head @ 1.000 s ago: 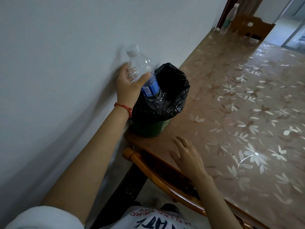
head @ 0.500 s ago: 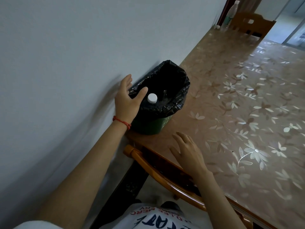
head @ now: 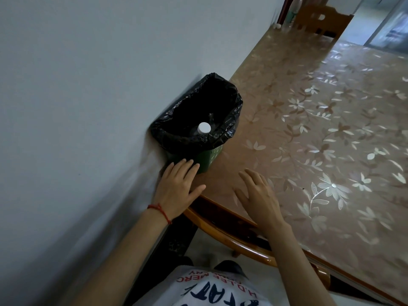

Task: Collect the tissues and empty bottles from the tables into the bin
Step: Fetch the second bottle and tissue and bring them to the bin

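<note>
Left hand: your left hand (head: 176, 187), red string bracelet (head: 159, 210) at the wrist, has let go of the bottle and come down from the rim; it now lies flat and empty at the table corner, fingertips touching the green base of the bin
Right hand: your right hand (head: 257, 195) rests fingers spread and empty on the table edge, just beside the left, much where it lay a second ago
Bottle: the clear plastic water bottle with the white screw cap (head: 203, 128) has gone from your grip into the bin and stands upright inside, cap just below the rim
Bin: the small green bin lined with a crinkled black plastic bag (head: 229, 134) stands on the table, hard against the pale wall (head: 99, 85)
Table: the wooden table under a glossy brown floral cover (head: 320, 140) shows no tissue anywhere in view
Still out: a second clear bottle (head: 294, 7) stands at the far end near the wooden chair back (head: 322, 21); whether it is empty cannot be told
Meaning: one bottle looks delivered, and both your hands are free for the next pickup, likely that far bottle
</note>
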The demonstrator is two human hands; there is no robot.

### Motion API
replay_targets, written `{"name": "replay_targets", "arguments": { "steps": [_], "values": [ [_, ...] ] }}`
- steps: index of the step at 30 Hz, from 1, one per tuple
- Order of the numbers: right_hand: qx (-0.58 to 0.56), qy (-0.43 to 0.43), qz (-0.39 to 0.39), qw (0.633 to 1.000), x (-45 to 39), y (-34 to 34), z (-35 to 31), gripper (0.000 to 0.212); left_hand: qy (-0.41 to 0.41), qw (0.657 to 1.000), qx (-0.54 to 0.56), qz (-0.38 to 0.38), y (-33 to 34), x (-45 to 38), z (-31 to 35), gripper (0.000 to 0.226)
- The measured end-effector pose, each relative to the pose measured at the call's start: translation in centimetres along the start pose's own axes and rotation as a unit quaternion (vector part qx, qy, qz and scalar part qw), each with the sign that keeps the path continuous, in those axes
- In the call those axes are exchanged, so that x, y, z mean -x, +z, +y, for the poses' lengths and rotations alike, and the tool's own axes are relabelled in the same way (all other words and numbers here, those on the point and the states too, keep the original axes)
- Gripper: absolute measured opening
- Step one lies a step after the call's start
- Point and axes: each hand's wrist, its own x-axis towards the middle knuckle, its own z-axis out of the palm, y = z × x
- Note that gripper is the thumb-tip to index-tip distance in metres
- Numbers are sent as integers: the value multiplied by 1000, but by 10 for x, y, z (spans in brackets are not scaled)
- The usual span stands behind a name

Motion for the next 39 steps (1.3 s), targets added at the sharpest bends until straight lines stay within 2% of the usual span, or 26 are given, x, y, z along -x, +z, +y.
{"name": "replay_targets", "arguments": {
  "steps": [8, 14, 19, 23, 28, 31, 39],
  "values": [
    [2, 42, -9, 999, 24, -10, 13, 45, 43, 999, -13, -30, 9, -7, 18, 61],
    [3, 151, 27, 988, 61, -18, 11, 45, 129, 990, -3, -60, 17, -15, 29, 61],
    [16, 256, 75, 964, 107, -22, 5, 43, 216, 972, 8, -94, 24, -28, 47, 61],
    [12, 353, 126, 927, 146, -30, 2, 44, 292, 949, 16, -113, 30, -34, 76, 62],
    [46, 432, 161, 886, 205, -39, 2, 42, 390, 913, 7, -123, 39, -32, 130, 62],
    [54, 502, 172, 846, 243, -41, 8, 43, 440, 887, 20, -139, 50, -27, 171, 64],
    [64, 625, 214, 748, 352, -49, 28, 44, 555, 822, 49, -121, 68, 5, 304, 58]
  ]
}}
